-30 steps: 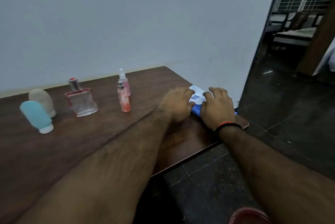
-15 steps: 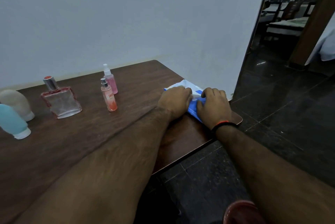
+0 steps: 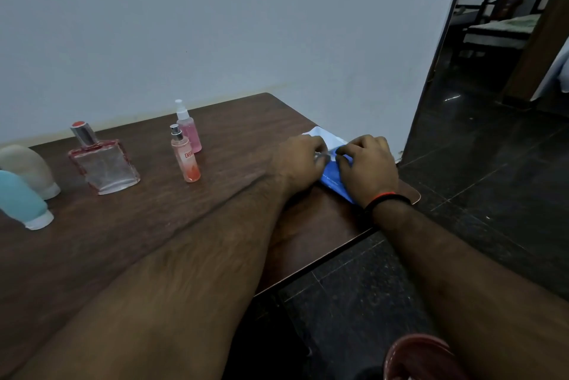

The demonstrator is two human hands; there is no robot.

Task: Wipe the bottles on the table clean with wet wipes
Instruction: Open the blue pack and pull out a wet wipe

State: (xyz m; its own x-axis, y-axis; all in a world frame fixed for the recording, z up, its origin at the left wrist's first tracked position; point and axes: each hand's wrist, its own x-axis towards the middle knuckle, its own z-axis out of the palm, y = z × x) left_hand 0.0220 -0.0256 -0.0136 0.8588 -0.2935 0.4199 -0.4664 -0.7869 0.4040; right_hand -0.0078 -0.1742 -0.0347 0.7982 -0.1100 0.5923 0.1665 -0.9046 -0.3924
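Fingers of the left hand [image 3: 297, 164] are curled down onto the blue-and-white wet wipes pack [image 3: 331, 172], the tips pinching at its top face; whether a flap or a wipe is caught between them cannot be told. Fingers of the right hand [image 3: 366, 168] are likewise bent, pressing and gripping the same pack from its 3 o'clock side. A black-and-red band [image 3: 386, 198] sits on the right wrist. The pack lies flat at the corner of the brown table [image 3: 215, 121], at 3 o'clock from the bottles. Well apart, toward 9 o'clock, stand an orange spray bottle [image 3: 184, 155], a pink pump bottle [image 3: 188, 127] just behind it, a square glass perfume bottle [image 3: 103, 161], then a beige squeeze bottle [image 3: 27, 167] and a teal squeeze bottle [image 3: 21, 201], all upright on their bases or caps.
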